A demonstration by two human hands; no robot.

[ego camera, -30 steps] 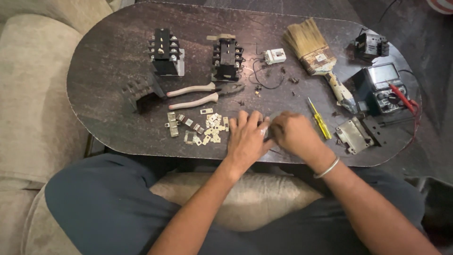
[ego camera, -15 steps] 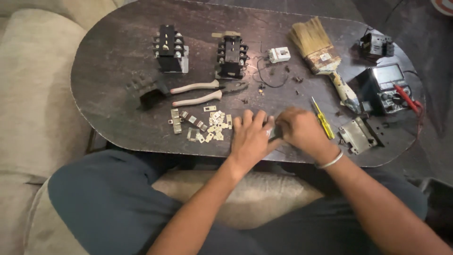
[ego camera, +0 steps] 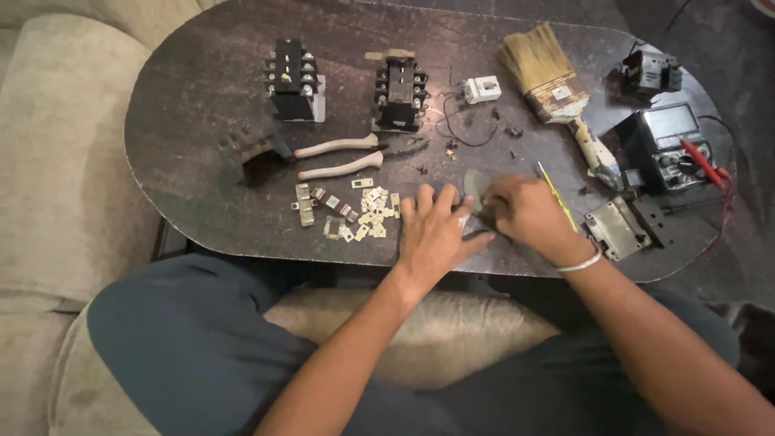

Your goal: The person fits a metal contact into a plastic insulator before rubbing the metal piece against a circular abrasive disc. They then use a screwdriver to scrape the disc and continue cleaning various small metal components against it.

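Gripping a small grey part (ego camera: 476,190) at the table's (ego camera: 202,145) near edge, left hand (ego camera: 434,234) and right hand (ego camera: 529,216) both curled on it; brass contact pieces (ego camera: 355,216) already laid out, two black contactors (ego camera: 295,79) standing untouched.

Colours and patterns on the work surface

The table (ego camera: 202,161) was dark, mottled brown. The pliers (ego camera: 355,155) had pale pink handles. The brush (ego camera: 549,77) had tan bristles. The screwdriver (ego camera: 557,198) was yellow-green. The meter (ego camera: 670,145) was black with red leads. The small contacts (ego camera: 367,220) were brass-coloured.
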